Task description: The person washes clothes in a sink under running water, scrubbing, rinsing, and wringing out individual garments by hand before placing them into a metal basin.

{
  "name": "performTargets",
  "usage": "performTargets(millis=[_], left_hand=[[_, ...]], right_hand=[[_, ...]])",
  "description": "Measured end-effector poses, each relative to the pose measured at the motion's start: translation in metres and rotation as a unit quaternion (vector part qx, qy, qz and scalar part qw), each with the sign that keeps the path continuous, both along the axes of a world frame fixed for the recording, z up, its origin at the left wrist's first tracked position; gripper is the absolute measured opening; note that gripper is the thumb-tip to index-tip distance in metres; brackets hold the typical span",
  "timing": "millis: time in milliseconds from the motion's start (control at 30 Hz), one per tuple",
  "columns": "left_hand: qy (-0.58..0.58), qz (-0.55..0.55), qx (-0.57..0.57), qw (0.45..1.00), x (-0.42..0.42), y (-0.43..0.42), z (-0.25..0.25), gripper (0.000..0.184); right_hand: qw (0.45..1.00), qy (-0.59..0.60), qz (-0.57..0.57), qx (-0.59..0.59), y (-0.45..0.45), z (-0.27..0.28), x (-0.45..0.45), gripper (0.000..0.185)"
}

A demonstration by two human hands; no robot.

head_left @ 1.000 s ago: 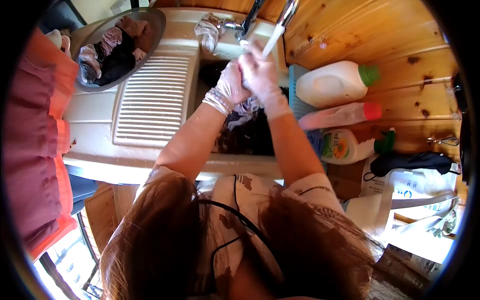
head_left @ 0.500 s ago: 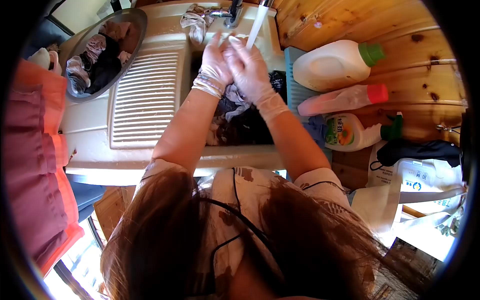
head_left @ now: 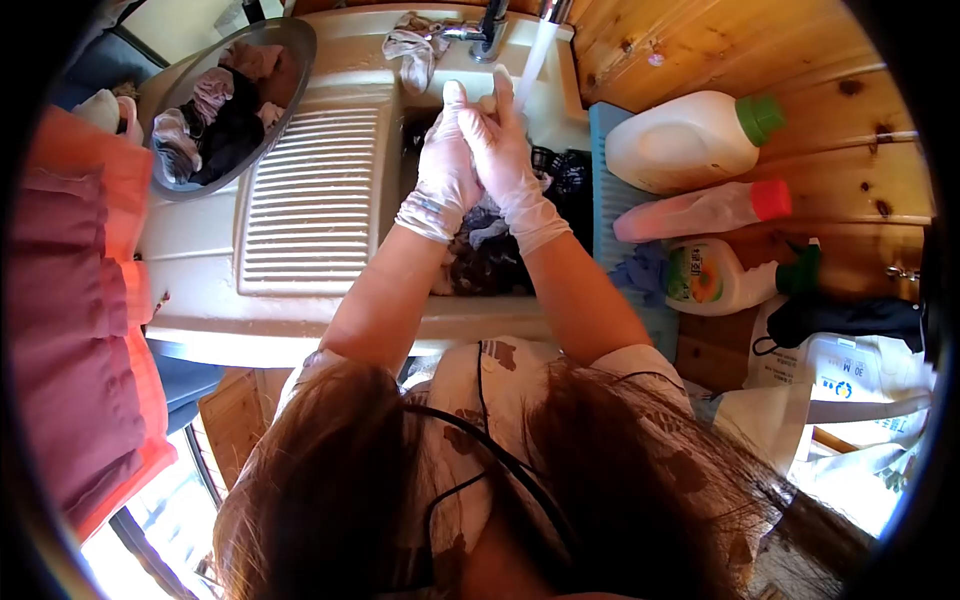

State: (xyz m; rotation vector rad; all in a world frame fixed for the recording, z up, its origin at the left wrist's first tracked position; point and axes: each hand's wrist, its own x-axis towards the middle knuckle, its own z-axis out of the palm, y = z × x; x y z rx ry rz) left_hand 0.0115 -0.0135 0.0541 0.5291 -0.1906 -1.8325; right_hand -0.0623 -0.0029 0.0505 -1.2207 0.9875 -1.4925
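Note:
My left hand (head_left: 446, 165) and my right hand (head_left: 503, 150) both wear thin whitish gloves. They are pressed together over the sink (head_left: 408, 180), thumbs up and fingers curled in against each other. Whether anything lies between them is hidden. Beneath the hands, a heap of dark and grey wet clothes (head_left: 490, 262) fills the sink. Just right of my fingertips a stream of water (head_left: 538, 62) runs down. The tap (head_left: 490, 38) stands at the back, with a pale cloth (head_left: 412, 58) draped beside it.
A ribbed washboard (head_left: 315, 200) is left of the sink. Beyond it an oval basin (head_left: 302, 62) holds several garments. On the right, a white jug (head_left: 680, 140), a pink bottle (head_left: 690, 210) and a spray bottle (head_left: 715, 278) lie by a blue ledge (head_left: 608, 180). Pink fabric (head_left: 75, 300) hangs left.
The hands have gone from a blurred rubbing motion to a closer clasp, with the thumbs up. The whole view has shifted slightly, so the surroundings appear further right.

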Motion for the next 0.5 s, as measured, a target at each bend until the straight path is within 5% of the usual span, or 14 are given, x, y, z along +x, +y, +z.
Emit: performTargets(millis=[67, 200, 267, 367, 500], left_hand=[[-0.173, 0.059, -0.022, 0.983, 0.001, 0.013, 0.022, 0.037], [-0.233, 0.117, -0.024, 0.965, 0.004, 0.023, 0.038, 0.042], [-0.462, 0.135, -0.076, 0.873, 0.01, 0.024, 0.036, 0.043], [-0.276, 0.146, -0.046, 0.949, 0.009, 0.023, 0.032, 0.03], [-0.361, 0.149, -0.079, 0.917, 0.018, 0.02, 0.031, 0.034]], right_hand=[[0.997, -0.054, 0.037, 0.044, -0.004, -0.002, 0.006, 0.043], [0.987, -0.108, 0.053, 0.109, 0.003, 0.023, 0.016, 0.036], [0.984, -0.124, 0.034, 0.125, 0.016, 0.051, 0.022, 0.036], [0.989, -0.101, -0.011, 0.107, 0.005, 0.022, 0.022, 0.033], [0.994, -0.044, -0.015, 0.098, 0.004, 0.021, 0.024, 0.032]])
